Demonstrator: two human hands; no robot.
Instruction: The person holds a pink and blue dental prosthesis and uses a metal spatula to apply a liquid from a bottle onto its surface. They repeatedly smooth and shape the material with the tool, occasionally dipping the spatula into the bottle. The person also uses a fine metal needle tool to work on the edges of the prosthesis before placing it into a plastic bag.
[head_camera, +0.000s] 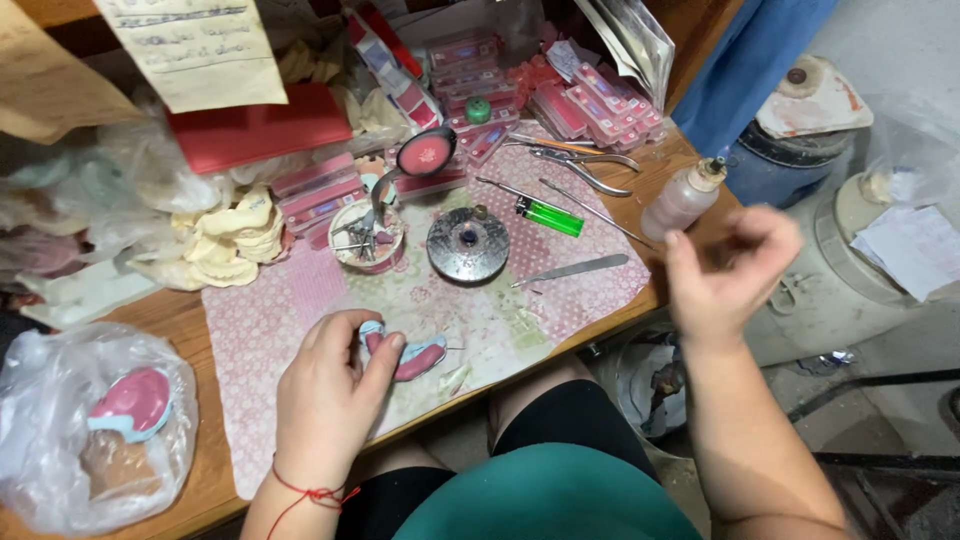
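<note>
While the left hand (325, 395) rested near the front edge of the wooden surface (180, 320), its fingers (385, 350) were curled around a pink and pale-blue dental wax model (415, 358), which lay on a patterned pink cloth (280, 320) just in front of the person's lap. The right hand (725, 275) hung in the air off the surface's right edge, blurred, its fingers loosely bent and holding nothing that could be made out. Just beside it stood a small plastic bottle (680, 200). Farther back on the cloth sat a round metal burner (468, 243), a green lighter (550, 216), a flat metal spatula (575, 269) and pliers (585, 165). White plaster casts (230, 240) were heaped at the left, and a clear bag (95, 425) held another pink model.
</note>
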